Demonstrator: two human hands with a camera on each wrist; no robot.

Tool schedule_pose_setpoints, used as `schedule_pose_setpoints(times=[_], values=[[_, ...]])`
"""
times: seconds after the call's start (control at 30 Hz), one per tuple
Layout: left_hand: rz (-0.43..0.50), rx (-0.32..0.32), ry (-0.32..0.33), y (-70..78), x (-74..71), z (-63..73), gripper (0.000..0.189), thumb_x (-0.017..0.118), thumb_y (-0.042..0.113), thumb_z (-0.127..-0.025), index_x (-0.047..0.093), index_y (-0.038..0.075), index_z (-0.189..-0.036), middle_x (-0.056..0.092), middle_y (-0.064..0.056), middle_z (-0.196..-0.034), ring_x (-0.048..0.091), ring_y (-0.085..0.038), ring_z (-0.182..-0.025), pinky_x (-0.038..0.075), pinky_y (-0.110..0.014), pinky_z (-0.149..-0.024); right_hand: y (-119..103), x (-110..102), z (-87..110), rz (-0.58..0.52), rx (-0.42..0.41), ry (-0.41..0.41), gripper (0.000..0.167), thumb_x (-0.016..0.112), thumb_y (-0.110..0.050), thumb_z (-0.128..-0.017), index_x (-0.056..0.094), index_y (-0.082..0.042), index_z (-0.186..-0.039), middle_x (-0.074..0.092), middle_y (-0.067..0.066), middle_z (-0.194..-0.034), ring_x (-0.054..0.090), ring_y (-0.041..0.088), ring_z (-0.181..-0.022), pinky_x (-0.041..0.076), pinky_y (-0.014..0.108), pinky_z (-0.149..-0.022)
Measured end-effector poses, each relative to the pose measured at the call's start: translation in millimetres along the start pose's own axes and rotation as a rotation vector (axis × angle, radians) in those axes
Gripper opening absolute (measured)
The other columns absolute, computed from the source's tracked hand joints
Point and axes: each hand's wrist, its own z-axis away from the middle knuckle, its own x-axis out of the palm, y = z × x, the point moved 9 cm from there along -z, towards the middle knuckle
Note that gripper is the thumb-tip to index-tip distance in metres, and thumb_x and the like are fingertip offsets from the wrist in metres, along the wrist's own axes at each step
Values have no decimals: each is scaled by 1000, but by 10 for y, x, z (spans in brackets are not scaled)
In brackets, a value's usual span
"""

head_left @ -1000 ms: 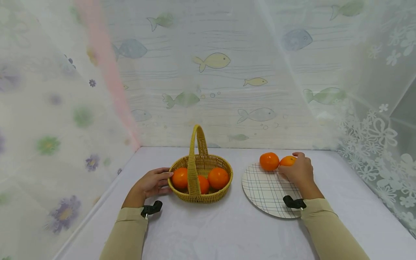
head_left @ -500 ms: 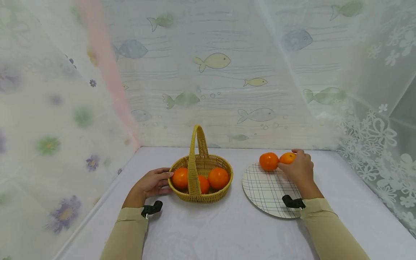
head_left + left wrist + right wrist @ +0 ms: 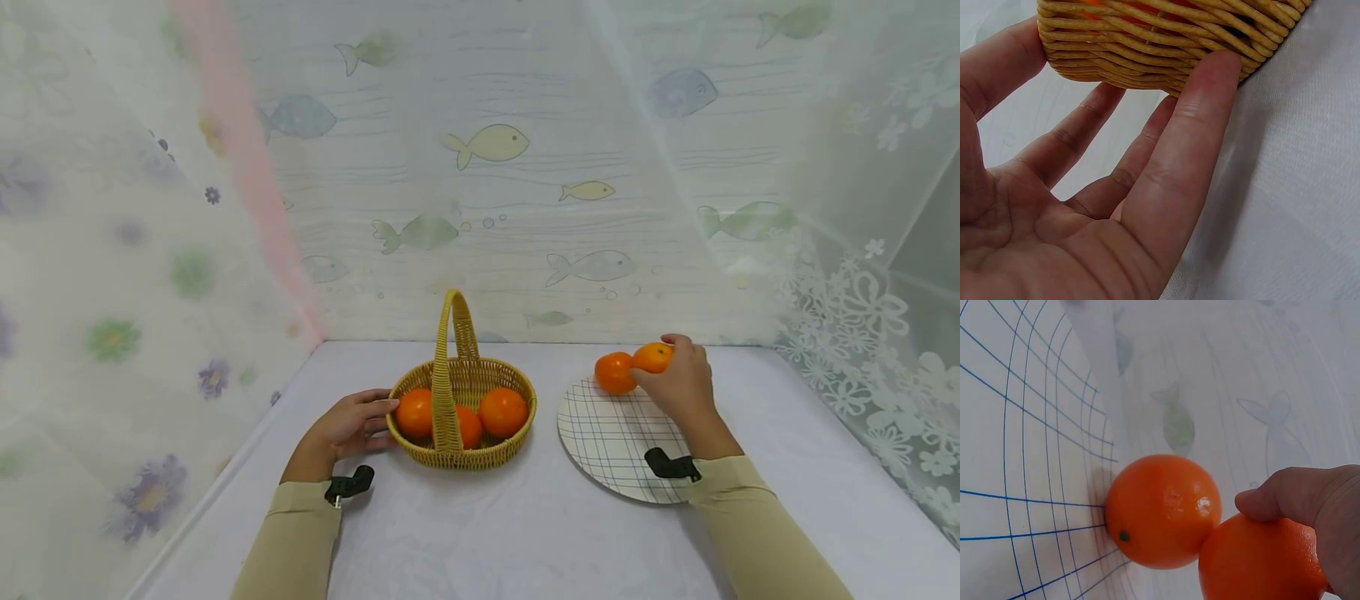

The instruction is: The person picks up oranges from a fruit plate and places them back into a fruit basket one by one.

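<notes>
My left hand (image 3: 347,427) touches the left side of a yellow wicker basket (image 3: 486,457), its fairly straight fingers spread against the weave in the left wrist view. Inside the basket lie a left orange (image 3: 414,413), a middle orange (image 3: 470,427) partly behind the handle, and a right orange (image 3: 503,412). My right hand (image 3: 686,385) grips an orange (image 3: 652,357) between thumb and fingers, just above the far edge of a round checked plate (image 3: 618,454). Beside it, another orange (image 3: 1163,512) sits at the plate's rim; in the right wrist view the two appear to touch.
A white cloth covers the table (image 3: 465,542). Behind it hangs a curtain (image 3: 517,225) printed with fish. Sheer flowered curtains flank both sides, the left curtain (image 3: 112,392) and the right curtain (image 3: 885,350). Dark camera mounts sit on both wrists.
My right hand has raised its orange slightly and shifted it left, towards the other orange on the plate. My left hand and the basket have stayed put.
</notes>
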Motion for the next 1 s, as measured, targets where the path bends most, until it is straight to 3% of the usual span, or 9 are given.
schedule_pose_setpoints(times=[0.27, 0.63, 1.0], values=[[-7, 5, -2, 10, 4, 23, 64, 71, 29, -100, 43, 7, -153, 57, -17, -143, 70, -22, -110, 60, -50, -94, -177, -20, 73, -48, -56, -13, 82, 78, -24, -88, 34, -2, -154, 40, 31, -145, 48, 47, -124, 49, 63, -107], [-13, 5, -8, 15, 9, 26, 66, 72, 29, -99, 42, 7, -154, 56, -18, -145, 69, -23, -111, 60, -50, -95, -258, 15, 153, -63, -95, -49, 83, 80, -28, -89, 35, -4, -154, 42, 29, -145, 50, 47, -123, 51, 63, -103], [0, 4, -4, 8, 12, 31, 64, 71, 28, -100, 42, 7, -154, 57, -17, -142, 70, -23, -109, 60, -50, -95, -449, 186, 176, -69, -170, -98, 81, 80, -26, -87, 37, -4, -152, 44, 26, -144, 51, 45, -121, 52, 63, -103]])
